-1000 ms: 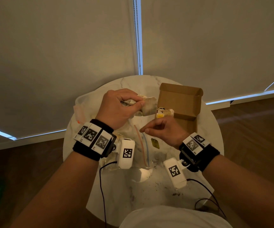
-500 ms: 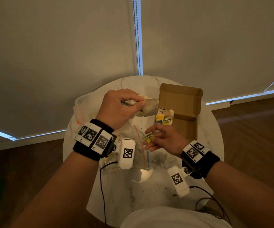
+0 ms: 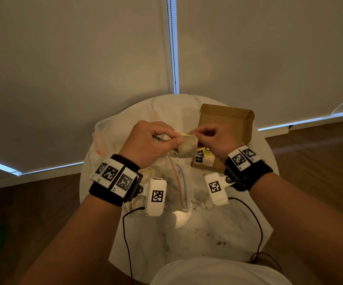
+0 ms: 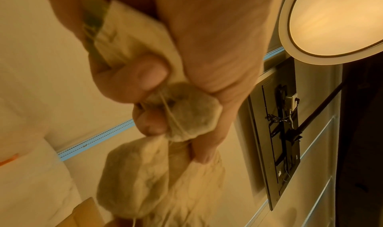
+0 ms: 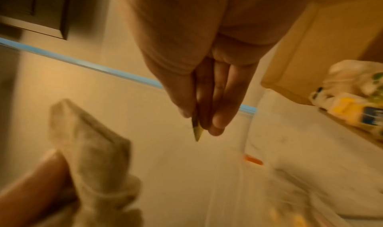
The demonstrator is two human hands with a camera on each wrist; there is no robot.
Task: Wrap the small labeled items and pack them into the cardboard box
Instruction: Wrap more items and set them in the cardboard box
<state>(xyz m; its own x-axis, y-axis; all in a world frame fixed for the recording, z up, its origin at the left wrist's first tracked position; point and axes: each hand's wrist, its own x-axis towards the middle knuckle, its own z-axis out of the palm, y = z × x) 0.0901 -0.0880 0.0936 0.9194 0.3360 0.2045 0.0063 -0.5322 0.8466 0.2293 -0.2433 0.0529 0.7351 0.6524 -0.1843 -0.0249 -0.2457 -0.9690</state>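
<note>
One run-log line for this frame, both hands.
left hand: grips bunch of beige tea bags | right hand: pinches small yellow paper tag | brown cardboard box: open, partly packed

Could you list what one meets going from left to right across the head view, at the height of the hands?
Orange-edged plastic bag → left hand → tea bag → right hand → cardboard box.
</note>
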